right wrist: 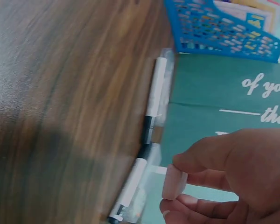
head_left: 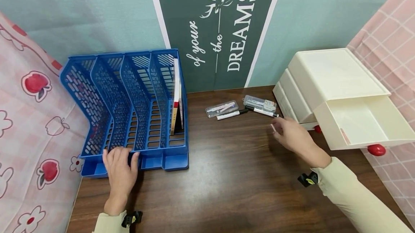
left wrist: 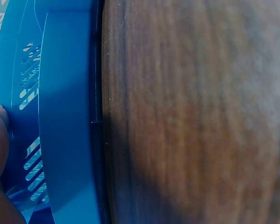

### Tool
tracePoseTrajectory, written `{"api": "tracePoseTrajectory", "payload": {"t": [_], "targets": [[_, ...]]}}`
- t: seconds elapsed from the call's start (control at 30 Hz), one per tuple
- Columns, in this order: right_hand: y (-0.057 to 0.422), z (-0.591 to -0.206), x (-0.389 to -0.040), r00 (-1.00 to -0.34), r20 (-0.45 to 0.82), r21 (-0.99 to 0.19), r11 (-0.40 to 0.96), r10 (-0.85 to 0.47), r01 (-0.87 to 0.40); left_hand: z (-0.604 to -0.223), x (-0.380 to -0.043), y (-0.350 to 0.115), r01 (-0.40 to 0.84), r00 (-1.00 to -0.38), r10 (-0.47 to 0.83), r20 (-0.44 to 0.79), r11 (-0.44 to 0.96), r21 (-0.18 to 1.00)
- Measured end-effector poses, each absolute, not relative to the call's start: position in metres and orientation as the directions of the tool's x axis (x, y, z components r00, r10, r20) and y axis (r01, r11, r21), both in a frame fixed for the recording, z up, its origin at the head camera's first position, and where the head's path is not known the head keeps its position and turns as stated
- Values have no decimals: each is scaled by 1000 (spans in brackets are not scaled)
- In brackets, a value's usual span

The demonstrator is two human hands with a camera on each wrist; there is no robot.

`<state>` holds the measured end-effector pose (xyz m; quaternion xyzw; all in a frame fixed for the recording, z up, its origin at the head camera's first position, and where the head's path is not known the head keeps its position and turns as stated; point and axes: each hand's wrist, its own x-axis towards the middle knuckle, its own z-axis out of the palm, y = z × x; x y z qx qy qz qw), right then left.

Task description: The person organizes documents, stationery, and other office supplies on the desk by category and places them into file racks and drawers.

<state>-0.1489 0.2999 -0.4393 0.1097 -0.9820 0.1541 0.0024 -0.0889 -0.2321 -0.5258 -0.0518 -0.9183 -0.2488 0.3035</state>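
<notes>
Behind the far edge of my dark wood tabletop (head_left: pixel 220 189) hangs a green backdrop (head_left: pixel 291 17); the fingers of my right hand (head_left: pixel 293 138) pinch a small pale block (right wrist: pixel 172 183) over the tabletop, toward its right edge, near two markers (head_left: pixel 228 115) and two clear cases (head_left: pixel 221 109) by the far edge; white drawers (head_left: pixel 337 71), the top one pulled out, stand at the far right corner; my left hand (head_left: pixel 121 171) rests on the front rim of a blue rack (head_left: pixel 175 153) by the left edge, and whether its fingers grip I cannot tell.
</notes>
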Motion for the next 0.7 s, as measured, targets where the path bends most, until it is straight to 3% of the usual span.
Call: {"api": "tracePoseTrajectory", "payload": {"t": [0.7], "targets": [[299,-397,-136,-954,96,-294,907,-285,-301,-529,-90,-232,275,-788,-54,614,860,429]]}}
